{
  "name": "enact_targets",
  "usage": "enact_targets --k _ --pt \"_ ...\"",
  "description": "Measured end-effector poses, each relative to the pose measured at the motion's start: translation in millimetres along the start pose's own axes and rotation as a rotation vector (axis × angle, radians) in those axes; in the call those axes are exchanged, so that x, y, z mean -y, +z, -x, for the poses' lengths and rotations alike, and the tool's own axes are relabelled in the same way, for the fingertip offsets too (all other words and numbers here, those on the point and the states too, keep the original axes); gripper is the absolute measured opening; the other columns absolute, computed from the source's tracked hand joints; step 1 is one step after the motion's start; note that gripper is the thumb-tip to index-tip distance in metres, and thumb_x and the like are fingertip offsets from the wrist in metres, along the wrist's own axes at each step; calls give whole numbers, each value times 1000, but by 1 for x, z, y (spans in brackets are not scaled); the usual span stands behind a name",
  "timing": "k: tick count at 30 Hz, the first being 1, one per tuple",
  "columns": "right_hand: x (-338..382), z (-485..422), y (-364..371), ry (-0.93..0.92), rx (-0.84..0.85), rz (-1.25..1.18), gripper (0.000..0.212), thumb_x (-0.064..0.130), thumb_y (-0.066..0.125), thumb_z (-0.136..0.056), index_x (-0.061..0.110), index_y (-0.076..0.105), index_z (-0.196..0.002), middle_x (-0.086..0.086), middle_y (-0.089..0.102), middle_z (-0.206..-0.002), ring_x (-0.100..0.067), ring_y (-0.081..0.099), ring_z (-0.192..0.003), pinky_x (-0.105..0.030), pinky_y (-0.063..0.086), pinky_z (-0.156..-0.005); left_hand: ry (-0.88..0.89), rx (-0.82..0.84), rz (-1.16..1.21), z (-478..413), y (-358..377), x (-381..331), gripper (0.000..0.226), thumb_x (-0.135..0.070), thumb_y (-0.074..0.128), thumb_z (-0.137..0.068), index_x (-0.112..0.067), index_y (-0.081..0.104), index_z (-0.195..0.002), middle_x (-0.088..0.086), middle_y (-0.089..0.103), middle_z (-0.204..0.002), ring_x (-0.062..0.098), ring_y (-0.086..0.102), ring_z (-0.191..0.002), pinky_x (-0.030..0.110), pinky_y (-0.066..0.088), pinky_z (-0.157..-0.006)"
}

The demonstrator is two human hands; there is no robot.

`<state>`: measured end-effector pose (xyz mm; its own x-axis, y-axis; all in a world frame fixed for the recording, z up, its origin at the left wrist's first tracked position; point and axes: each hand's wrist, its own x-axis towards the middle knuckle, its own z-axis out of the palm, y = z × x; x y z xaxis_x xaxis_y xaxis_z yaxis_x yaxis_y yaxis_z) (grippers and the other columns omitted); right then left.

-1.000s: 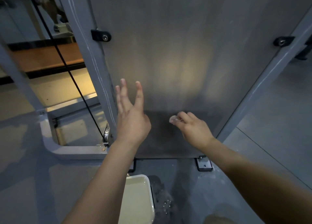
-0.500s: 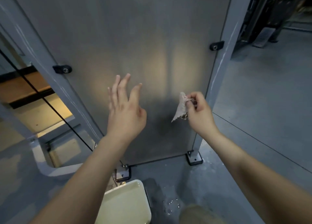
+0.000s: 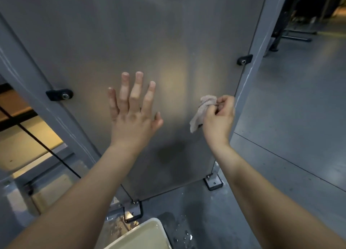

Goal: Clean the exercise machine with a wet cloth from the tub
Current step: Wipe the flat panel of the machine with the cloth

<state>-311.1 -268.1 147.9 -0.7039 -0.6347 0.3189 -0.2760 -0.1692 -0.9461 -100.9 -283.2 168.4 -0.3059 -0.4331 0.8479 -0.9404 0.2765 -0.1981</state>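
Observation:
The exercise machine's grey panel [image 3: 149, 33] fills the view, held between two grey posts by black brackets. My left hand [image 3: 133, 113] lies flat on the panel with its fingers straight and spread. My right hand [image 3: 219, 117] pinches a small pale wet cloth [image 3: 201, 112] against the panel near its right edge; part of the cloth hangs below my fingers. A dark damp patch shows on the panel below my hands. The cream tub [image 3: 142, 237] stands on the floor at the bottom, only its upper corner in view.
The right post [image 3: 256, 52] and left post [image 3: 37, 83] frame the panel, each with a bolted foot. A black cable [image 3: 46, 149] runs diagonally at the left. Water is splashed on the grey floor [image 3: 280, 155] beside the tub. Other equipment stands at the far right.
My right hand has risen with the cloth, now unfurled and hanging by the panel's right edge. My left hand has come flat onto the panel. The view has shifted right and up.

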Motion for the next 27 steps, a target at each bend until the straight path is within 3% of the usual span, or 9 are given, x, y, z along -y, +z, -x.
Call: enact_targets --k 2,4,8,14,18,20,22,25,27 --pt "0 8 0 -2 8 30 14 13 48 -92 23 50 -102 -8 56 -111 -8 55 -83 -22 47 -78 33 -50 -19 0 8 2 82 -36 65 -81 -15 35 -155 14 19 -162 39 10 -152 57 0 -124" --pt "2 20 2 -8 54 19 11 23 54 -95 27 50 -104 -2 53 -114 -6 59 -84 -20 49 -82 47 -68 -12 0 11 5 82 -36 64 -82 -14 37 -156 13 21 -162 36 5 -154 55 -2 -124" --pt "3 30 8 -65 68 139 16 25 60 -99 29 47 -107 11 42 -106 -7 57 -86 -2 37 -75 56 -82 2 2 14 9 78 -33 59 -86 -14 37 -158 12 20 -165 29 -8 -158 54 -5 -126" --pt "6 34 6 -176 131 324 19 22 59 -100 25 44 -110 0 49 -111 -17 55 -98 -34 50 -87 78 -66 15 5 13 12 79 -33 55 -90 -15 28 -162 10 14 -167 28 -12 -158 54 -5 -126" --pt "35 10 4 -283 5 314 21 20 52 -100 36 43 -110 1 54 -111 -15 59 -99 -26 48 -81 92 -51 6 5 12 15 81 -33 56 -89 -16 25 -162 9 12 -168 27 -12 -158 53 -5 -126" --pt "38 7 7 -275 -114 281 10 18 53 -101 28 52 -104 4 53 -107 1 55 -94 -17 44 -77 100 -61 -3 6 13 15 80 -33 55 -90 -15 27 -162 10 13 -168 28 -11 -158 53 -5 -126" --pt "21 24 17 -265 -155 285 8 17 56 -103 15 55 -95 -1 51 -100 1 48 -82 -20 43 -74 104 -67 -7 5 14 14 79 -32 54 -90 -15 27 -162 10 13 -168 28 -11 -158 53 -7 -126" --pt "-25 70 25 -294 104 402 12 14 59 -102 8 58 -92 -1 46 -93 -2 41 -74 -21 36 -70 110 -55 17 4 12 16 80 -32 54 -91 -15 24 -163 10 11 -169 27 -13 -158 52 -10 -126" --pt "-31 72 22 -304 154 412 11 12 60 -101 6 60 -92 0 47 -90 -3 42 -74 -20 34 -69 121 -27 22 5 10 18 83 -31 56 -90 -15 21 -163 10 8 -169 26 -15 -157 51 -11 -125"
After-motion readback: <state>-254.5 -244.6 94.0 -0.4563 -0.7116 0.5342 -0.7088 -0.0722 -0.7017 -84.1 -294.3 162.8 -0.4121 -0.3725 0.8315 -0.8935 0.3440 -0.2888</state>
